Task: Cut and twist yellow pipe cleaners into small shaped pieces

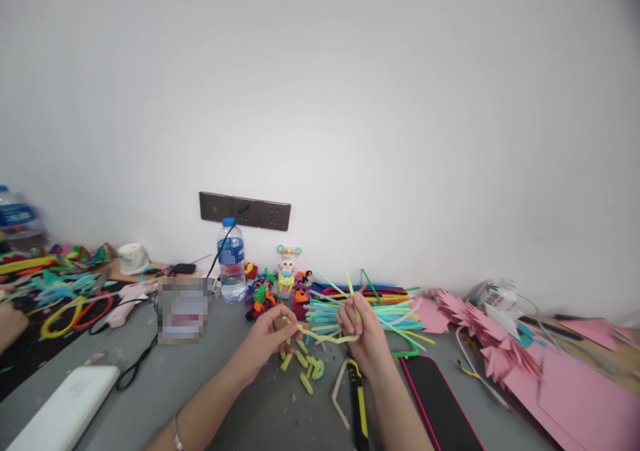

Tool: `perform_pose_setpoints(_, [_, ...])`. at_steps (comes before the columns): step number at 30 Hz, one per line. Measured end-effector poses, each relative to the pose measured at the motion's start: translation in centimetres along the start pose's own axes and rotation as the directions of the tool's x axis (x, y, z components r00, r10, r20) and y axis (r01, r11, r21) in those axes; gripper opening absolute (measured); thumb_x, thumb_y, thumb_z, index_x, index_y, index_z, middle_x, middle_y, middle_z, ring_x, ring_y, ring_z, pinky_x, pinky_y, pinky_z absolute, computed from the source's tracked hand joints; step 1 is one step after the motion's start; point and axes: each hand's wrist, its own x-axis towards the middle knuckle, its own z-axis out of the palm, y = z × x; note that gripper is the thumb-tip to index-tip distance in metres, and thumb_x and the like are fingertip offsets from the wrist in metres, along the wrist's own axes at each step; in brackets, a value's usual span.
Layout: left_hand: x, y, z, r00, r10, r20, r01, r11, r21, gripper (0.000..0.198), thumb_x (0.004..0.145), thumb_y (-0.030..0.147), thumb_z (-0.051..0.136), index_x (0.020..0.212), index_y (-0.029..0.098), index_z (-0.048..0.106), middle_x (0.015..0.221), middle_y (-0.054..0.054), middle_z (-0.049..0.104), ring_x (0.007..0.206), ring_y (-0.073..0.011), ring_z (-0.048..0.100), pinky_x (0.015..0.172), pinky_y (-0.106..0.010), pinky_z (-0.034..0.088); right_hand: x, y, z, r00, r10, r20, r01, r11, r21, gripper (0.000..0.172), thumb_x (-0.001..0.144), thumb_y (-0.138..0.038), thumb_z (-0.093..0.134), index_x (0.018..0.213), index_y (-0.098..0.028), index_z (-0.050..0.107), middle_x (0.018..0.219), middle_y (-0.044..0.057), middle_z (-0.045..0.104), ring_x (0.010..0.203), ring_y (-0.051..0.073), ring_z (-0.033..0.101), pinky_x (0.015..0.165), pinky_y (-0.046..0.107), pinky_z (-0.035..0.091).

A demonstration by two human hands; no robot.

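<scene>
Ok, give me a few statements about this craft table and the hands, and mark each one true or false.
1. Both hands hold one yellow-green pipe cleaner between them. True: the left hand pinches one end, the right hand the other.
2. The water bottle lies on its side. False: it stands upright near the wall sockets.
3. A dark phone lies on the table right of the right forearm. True.
4. The pink paper cut-outs are at the far left. False: they lie at the right.
5. Short yellow-green pieces lie on the table below the hands. True.
</scene>
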Motion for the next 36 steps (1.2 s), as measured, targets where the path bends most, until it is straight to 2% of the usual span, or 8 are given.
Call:
perform_pose_setpoints(6, [-0.5, 0.6, 0.4, 1.000, -0.015, 0.016, 0.016, 1.000, -0.026, 0.029, 0.067, 0.038, 0.079, 0.073, 0.017, 0.060, 0.064, 0.002, 0.058, 0.059, -0.0111, 0.055, 0.057, -0.022, 0.049, 0.1, 0.0, 0.0, 1.000, -0.015, -0.010, 0.015, 1.000, -0.021, 0.029, 0.080, -0.044, 0.069, 0.067, -0.020, 0.058, 0.036, -0.012, 0.024, 0.036, 0.007, 0.023, 0.047, 0.022, 0.032])
perform_pose_setpoints(11, [-0.6, 0.8, 0.4, 0.990, -0.086, 0.110, 0.089, 0.996, -0.022, 0.028, 0.067, 0.036, 0.080, 0.070, 0.015, 0.061, 0.063, 0.000, 0.062, 0.057, -0.0119, 0.060, 0.061, -0.025, 0.050, 0.0, 0.1, 0.1, 1.000, -0.004, 0.008, 0.004, 1.000, -0.016, 0.026, 0.077, -0.040, 0.072, 0.068, -0.020, 0.059, 0.036, -0.012, 0.026, 0.037, 0.007, 0.022, 0.048, 0.022, 0.033])
perform_pose_setpoints(16, [-0.7, 0.3, 0.0, 0.977, -0.131, 0.171, 0.114, 0.988, 0.107, 0.027, 0.071, 0.037, 0.076, 0.071, 0.014, 0.064, 0.067, -0.004, 0.068, 0.060, -0.0132, 0.062, 0.062, -0.024, 0.046, 0.0, 0.0, 0.1, 1.000, 0.003, 0.015, -0.002, 1.000, -0.017, 0.025, 0.079, -0.040, 0.071, 0.069, -0.020, 0.059, 0.036, -0.013, 0.024, 0.037, 0.007, 0.024, 0.048, 0.021, 0.035])
perform_pose_setpoints(20, [-0.7, 0.0, 0.0, 0.974, -0.113, 0.196, 0.072, 0.976, 0.205, 0.026, 0.070, 0.036, 0.076, 0.074, 0.015, 0.062, 0.063, 0.001, 0.063, 0.056, -0.0110, 0.058, 0.054, -0.019, 0.038, -0.1, -0.1, 0.2, 1.000, -0.003, 0.016, 0.003, 1.000, -0.028, 0.025, 0.081, -0.041, 0.068, 0.070, -0.021, 0.058, 0.036, -0.013, 0.023, 0.036, 0.007, 0.022, 0.048, 0.022, 0.035])
perform_pose_setpoints(24, [-0.3, -0.3, 0.2, 0.995, 0.018, 0.097, -0.031, 0.991, 0.130, 0.026, 0.070, 0.035, 0.076, 0.078, 0.017, 0.060, 0.061, 0.006, 0.053, 0.052, -0.0085, 0.049, 0.050, -0.018, 0.038, -0.6, -0.2, 0.6, 0.998, 0.015, 0.061, -0.014, 1.000, -0.015, 0.026, 0.083, -0.042, 0.065, 0.070, -0.021, 0.057, 0.035, -0.014, 0.021, 0.033, 0.005, 0.012, 0.042, 0.021, 0.025])
perform_pose_setpoints(28, [0.2, -0.2, 0.2, 0.978, 0.166, -0.123, -0.172, 0.984, -0.035, 0.025, 0.067, 0.029, 0.079, 0.081, 0.019, 0.060, 0.061, 0.008, 0.050, 0.051, -0.0062, 0.046, 0.052, -0.016, 0.038, -1.2, -0.1, 1.3, 0.976, 0.133, 0.174, -0.121, 0.989, -0.081, 0.027, 0.084, -0.043, 0.064, 0.072, -0.020, 0.056, 0.035, -0.015, 0.021, 0.033, 0.004, 0.009, 0.041, 0.021, 0.020])
perform_pose_setpoints(31, [0.5, 0.4, 0.0, 0.960, 0.096, -0.264, -0.168, 0.949, -0.268, 0.030, 0.062, 0.025, 0.081, 0.079, 0.020, 0.057, 0.060, 0.010, 0.048, 0.047, -0.0040, 0.044, 0.048, -0.015, 0.037, -1.5, 0.2, 1.6, 0.939, 0.237, 0.251, -0.206, 0.968, -0.145, 0.030, 0.084, -0.045, 0.065, 0.072, -0.019, 0.056, 0.035, -0.014, 0.024, 0.034, 0.004, 0.009, 0.041, 0.020, 0.017])
perform_pose_setpoints(36, [1.0, 1.1, -0.6, 0.958, -0.037, -0.284, -0.101, 0.884, -0.457, 0.034, 0.058, 0.018, 0.084, 0.077, 0.020, 0.055, 0.053, 0.011, 0.048, 0.044, -0.0037, 0.045, 0.043, -0.012, 0.037, -1.6, 0.7, 1.6, 0.804, 0.455, 0.382, -0.377, 0.888, -0.265, 0.030, 0.085, -0.045, 0.064, 0.077, -0.016, 0.058, 0.035, -0.014, 0.028, 0.033, 0.003, 0.011, 0.040, 0.020, 0.011])
